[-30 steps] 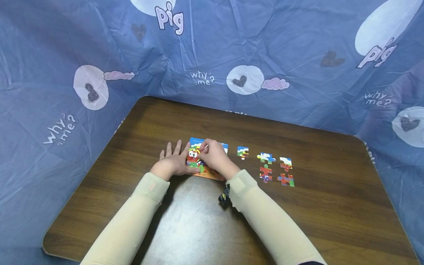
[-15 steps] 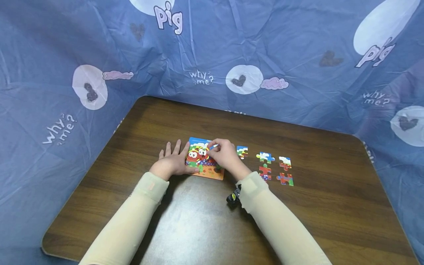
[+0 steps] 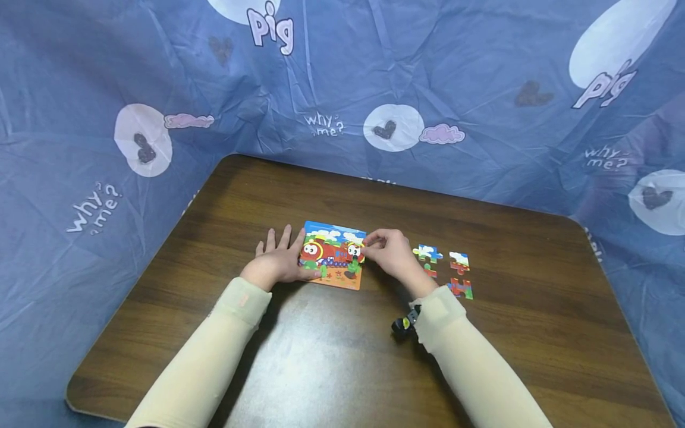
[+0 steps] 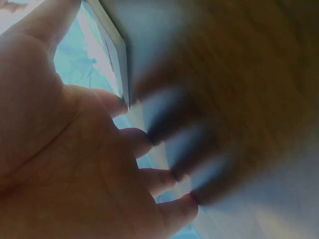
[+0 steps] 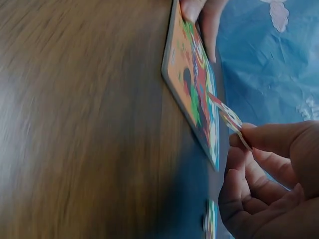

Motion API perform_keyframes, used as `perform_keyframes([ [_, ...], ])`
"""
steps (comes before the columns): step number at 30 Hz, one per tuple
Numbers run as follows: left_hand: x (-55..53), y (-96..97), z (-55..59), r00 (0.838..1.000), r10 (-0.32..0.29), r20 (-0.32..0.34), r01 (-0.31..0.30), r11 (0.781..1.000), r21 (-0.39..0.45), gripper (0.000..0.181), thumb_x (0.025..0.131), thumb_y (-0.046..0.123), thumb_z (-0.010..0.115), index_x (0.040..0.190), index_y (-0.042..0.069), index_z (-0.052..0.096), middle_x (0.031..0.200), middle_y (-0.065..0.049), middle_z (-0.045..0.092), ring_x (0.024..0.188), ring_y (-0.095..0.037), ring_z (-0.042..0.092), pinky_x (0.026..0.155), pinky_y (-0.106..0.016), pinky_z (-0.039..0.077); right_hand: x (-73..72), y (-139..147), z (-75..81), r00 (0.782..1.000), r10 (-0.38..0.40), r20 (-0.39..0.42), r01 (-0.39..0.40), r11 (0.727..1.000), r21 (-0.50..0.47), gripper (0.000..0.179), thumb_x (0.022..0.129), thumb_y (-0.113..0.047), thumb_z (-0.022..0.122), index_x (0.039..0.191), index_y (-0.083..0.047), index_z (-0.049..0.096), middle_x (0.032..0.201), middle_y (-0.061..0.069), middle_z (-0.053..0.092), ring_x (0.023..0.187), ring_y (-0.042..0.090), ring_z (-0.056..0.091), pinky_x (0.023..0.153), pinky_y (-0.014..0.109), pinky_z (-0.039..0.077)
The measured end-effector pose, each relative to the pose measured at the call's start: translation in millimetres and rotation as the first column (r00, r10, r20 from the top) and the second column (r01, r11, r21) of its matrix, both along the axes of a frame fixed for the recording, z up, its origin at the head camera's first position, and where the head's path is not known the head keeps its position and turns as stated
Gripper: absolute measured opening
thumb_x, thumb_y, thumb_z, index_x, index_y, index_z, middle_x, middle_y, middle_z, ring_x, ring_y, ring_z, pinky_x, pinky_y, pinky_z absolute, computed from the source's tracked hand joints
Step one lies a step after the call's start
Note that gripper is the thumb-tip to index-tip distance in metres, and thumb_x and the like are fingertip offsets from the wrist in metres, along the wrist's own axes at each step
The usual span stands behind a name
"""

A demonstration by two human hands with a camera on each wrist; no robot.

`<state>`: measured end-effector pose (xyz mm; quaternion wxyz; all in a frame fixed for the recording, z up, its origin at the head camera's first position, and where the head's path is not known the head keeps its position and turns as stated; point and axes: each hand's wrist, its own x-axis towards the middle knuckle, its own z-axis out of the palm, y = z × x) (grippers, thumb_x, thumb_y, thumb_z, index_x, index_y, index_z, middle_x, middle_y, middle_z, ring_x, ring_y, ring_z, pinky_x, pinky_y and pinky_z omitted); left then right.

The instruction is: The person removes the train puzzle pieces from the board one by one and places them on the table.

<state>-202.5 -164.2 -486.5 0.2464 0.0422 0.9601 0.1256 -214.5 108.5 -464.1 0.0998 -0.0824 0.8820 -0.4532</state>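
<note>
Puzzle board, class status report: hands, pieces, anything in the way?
Left hand on left edge of puzzle board. Right hand pinching puzzle piece at board's right side. Loose piece partly hidden behind right wrist in head view.

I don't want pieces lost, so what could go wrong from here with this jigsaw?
The right hand pinches the raised piece near one end, so it could slip. Loose pieces appear beside that wrist and might get nudged. The left hand touches the puzzle board only at its left side, so a bump opposite might turn it.
</note>
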Motion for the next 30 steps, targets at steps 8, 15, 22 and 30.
perform_keyframes([
  [8,0.6,0.3,1.3,1.0,-0.005,0.0,0.005,1.0,0.0,0.12,0.083,0.079,0.061,0.164,0.024,-0.009,0.168,-0.014,-0.016,0.147,-0.048,-0.018,0.114,-0.067,0.0,3.5,30,4.2,0.998,0.019,0.053,-0.021,0.999,0.027,0.015,0.091,-0.016,0.078,0.1,-0.005,0.074,0.08,0.006,0.073,0.075,0.023,0.068,0.064,0.036,0.049],
  [15,0.4,-0.6,0.6,1.0,0.0,-0.005,0.0,1.0,0.005,0.12,0.083,0.078,0.061,0.164,0.024,-0.008,0.168,-0.014,-0.016,0.147,-0.048,-0.018,0.114,-0.067,0.0,4.7,52,8.1,0.997,0.033,0.072,-0.043,0.991,0.131,0.015,0.091,-0.016,0.079,0.097,-0.004,0.074,0.081,0.004,0.072,0.073,0.02,0.066,0.064,0.036,0.05],
  [22,-0.8,-1.5,-2.9,1.0,-0.001,-0.008,0.001,1.0,0.005,0.12,0.082,0.079,0.061,0.164,0.024,-0.008,0.168,-0.014,-0.016,0.148,-0.048,-0.018,0.114,-0.067,0.0,6.7,62,8.3,0.998,0.007,0.064,-0.023,0.967,0.252,0.016,0.088,-0.018,0.081,0.091,-0.004,0.076,0.081,0.003,0.07,0.071,0.019,0.062,0.064,0.037,0.051],
  [30,0.8,-0.4,1.0,1.0,0.005,0.001,-0.005,1.0,0.018,0.12,0.083,0.077,0.062,0.164,0.024,-0.008,0.167,-0.014,-0.016,0.147,-0.047,-0.019,0.114,-0.066,-0.001,7.4,55,3.4,0.999,-0.048,0.006,0.043,0.944,0.327,0.023,0.085,-0.027,0.085,0.086,-0.006,0.076,0.089,0.005,0.07,0.078,0.024,0.061,0.071,0.041,0.051],
])
